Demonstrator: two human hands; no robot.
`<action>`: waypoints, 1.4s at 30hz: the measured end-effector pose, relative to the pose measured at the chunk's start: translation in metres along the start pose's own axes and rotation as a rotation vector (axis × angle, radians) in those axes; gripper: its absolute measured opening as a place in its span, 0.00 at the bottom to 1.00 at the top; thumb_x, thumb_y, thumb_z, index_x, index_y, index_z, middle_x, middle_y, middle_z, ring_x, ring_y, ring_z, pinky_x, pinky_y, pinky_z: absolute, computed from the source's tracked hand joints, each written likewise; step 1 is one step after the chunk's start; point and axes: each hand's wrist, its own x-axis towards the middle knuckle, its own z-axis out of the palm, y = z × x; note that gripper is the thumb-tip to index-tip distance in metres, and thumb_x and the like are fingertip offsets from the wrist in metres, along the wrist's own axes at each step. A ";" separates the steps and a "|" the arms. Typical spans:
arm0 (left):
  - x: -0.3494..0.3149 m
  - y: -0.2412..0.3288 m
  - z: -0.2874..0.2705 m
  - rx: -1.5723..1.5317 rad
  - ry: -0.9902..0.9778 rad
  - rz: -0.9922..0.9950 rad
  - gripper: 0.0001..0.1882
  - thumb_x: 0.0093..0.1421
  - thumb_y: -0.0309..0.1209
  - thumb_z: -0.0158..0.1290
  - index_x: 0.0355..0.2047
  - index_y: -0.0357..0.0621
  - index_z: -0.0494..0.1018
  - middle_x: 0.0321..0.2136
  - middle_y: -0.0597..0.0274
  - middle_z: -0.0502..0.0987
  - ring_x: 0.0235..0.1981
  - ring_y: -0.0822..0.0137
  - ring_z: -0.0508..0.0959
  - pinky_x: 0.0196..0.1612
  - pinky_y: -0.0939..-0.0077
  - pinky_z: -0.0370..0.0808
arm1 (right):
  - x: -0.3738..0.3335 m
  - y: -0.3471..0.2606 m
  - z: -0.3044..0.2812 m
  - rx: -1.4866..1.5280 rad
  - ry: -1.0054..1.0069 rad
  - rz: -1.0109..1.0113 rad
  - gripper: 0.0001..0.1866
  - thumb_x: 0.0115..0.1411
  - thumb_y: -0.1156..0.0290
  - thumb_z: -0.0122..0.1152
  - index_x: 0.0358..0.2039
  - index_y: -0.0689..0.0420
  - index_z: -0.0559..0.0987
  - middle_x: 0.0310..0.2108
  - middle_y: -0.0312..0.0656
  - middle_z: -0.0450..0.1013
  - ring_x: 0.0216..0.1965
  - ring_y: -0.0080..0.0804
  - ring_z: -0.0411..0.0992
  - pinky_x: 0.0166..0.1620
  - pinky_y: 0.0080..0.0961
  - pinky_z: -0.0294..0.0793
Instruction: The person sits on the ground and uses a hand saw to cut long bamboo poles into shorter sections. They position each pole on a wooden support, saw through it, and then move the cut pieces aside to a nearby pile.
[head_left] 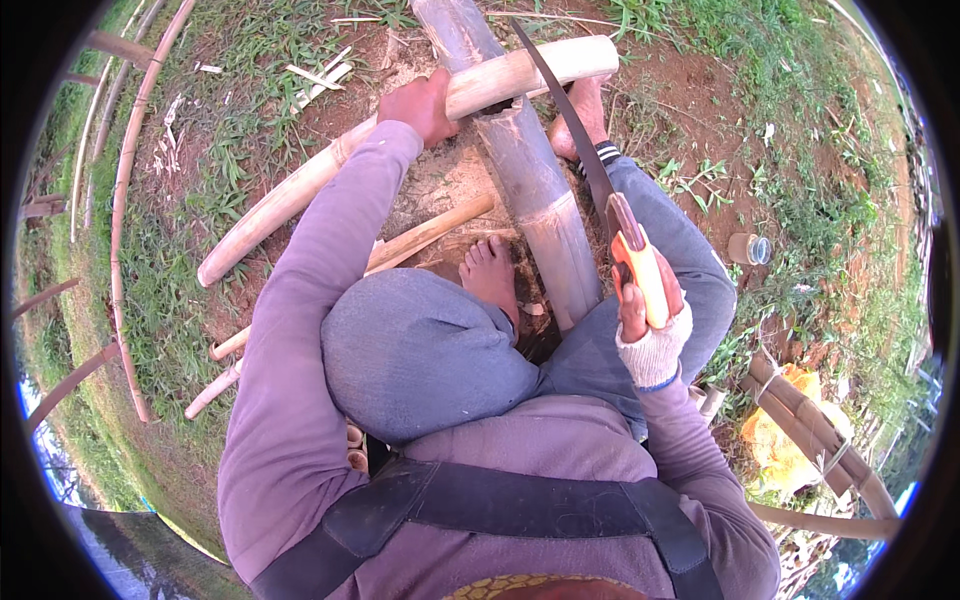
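Note:
A long pale peeled pole, probably bamboo (290,198), slants across a thick grey bamboo log (545,200) with a dark notch in its top. My left hand (418,107) is closed around the pole, just left of where it crosses the log. In a cut-fingered knitted glove, my right hand (655,330) grips the orange handle of a handsaw (580,130). The saw's dark curved blade points away from me and passes over the pole near its right end. Whether its teeth touch the wood I cannot tell.
Between my bare feet, a wooden stick (430,232) lies beside the log over sawdust-strewn soil. Pale split strips (325,82) lie in the grass. A glass jar (750,249) stands at the right, near tied bamboo poles (815,430) and a yellow net bag (775,445). A bent-pole fence (122,200) runs along the left.

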 end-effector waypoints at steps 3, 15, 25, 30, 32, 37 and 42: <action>0.001 0.013 -0.010 0.018 -0.067 -0.024 0.37 0.58 0.57 0.69 0.58 0.50 0.71 0.46 0.48 0.85 0.49 0.46 0.87 0.54 0.52 0.83 | 0.020 0.026 0.003 -0.124 0.026 -0.140 0.29 0.72 0.63 0.64 0.65 0.71 0.73 0.57 0.55 0.79 0.59 0.42 0.79 0.61 0.36 0.80; -0.001 0.004 -0.004 -0.036 0.019 0.024 0.36 0.57 0.54 0.70 0.58 0.50 0.71 0.46 0.47 0.85 0.49 0.44 0.86 0.54 0.51 0.82 | 0.002 0.004 -0.007 -0.067 -0.005 -0.027 0.27 0.71 0.73 0.61 0.66 0.70 0.70 0.60 0.56 0.78 0.57 0.36 0.81 0.59 0.32 0.81; -0.002 0.009 -0.009 0.028 -0.001 -0.019 0.38 0.56 0.59 0.69 0.58 0.52 0.72 0.46 0.48 0.86 0.47 0.45 0.87 0.53 0.51 0.82 | 0.063 -0.001 0.026 -0.385 0.088 -0.314 0.24 0.70 0.63 0.64 0.60 0.66 0.78 0.51 0.55 0.83 0.49 0.44 0.85 0.53 0.36 0.83; 0.000 0.009 0.001 0.006 0.003 0.020 0.39 0.56 0.60 0.69 0.59 0.52 0.71 0.45 0.48 0.86 0.47 0.46 0.87 0.53 0.51 0.82 | 0.061 0.015 0.032 -0.206 0.109 -0.189 0.23 0.69 0.71 0.65 0.62 0.66 0.77 0.53 0.55 0.82 0.50 0.45 0.84 0.51 0.35 0.83; 0.006 0.019 -0.007 0.001 0.008 0.014 0.38 0.55 0.58 0.69 0.59 0.52 0.71 0.46 0.48 0.86 0.48 0.45 0.87 0.54 0.50 0.82 | 0.120 0.006 0.066 -0.315 0.147 -0.263 0.19 0.67 0.70 0.69 0.57 0.62 0.82 0.43 0.52 0.84 0.42 0.46 0.85 0.45 0.35 0.83; 0.001 0.008 -0.009 -0.005 -0.031 -0.034 0.37 0.54 0.51 0.69 0.60 0.52 0.70 0.48 0.47 0.85 0.49 0.43 0.85 0.55 0.49 0.80 | 0.072 0.024 0.031 -0.321 0.093 -0.400 0.22 0.68 0.71 0.66 0.61 0.64 0.79 0.45 0.52 0.85 0.44 0.40 0.86 0.47 0.36 0.83; 0.000 0.018 -0.004 0.010 -0.039 -0.031 0.37 0.53 0.49 0.69 0.60 0.53 0.70 0.49 0.45 0.85 0.50 0.41 0.85 0.55 0.48 0.80 | 0.113 0.000 0.061 -0.352 0.090 -0.203 0.24 0.70 0.62 0.67 0.59 0.66 0.79 0.44 0.57 0.84 0.43 0.51 0.85 0.45 0.38 0.83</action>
